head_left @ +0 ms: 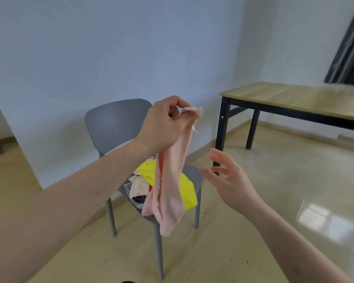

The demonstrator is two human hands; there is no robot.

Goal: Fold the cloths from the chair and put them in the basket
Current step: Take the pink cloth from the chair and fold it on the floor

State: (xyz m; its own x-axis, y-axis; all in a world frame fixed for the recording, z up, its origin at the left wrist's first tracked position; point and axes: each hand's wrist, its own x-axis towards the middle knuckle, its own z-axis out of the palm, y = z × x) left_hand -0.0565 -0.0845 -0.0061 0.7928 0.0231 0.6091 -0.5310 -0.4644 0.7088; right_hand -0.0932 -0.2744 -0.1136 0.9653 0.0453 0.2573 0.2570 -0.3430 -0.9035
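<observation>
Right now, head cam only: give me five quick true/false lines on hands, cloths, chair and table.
1. The left hand pinches the pink cloth by its top edge. True.
2. The right hand grips the pink cloth too. False: its fingers are spread and it holds nothing, beside the cloth.
3. A yellow cloth lies on the grey chair seat with other cloths. True.
4. The pink cloth is folded flat on the wooden table. False: it hangs unfolded in the air, in front of the chair.
5. The basket stands next to the chair. False: no basket is in view.
</observation>
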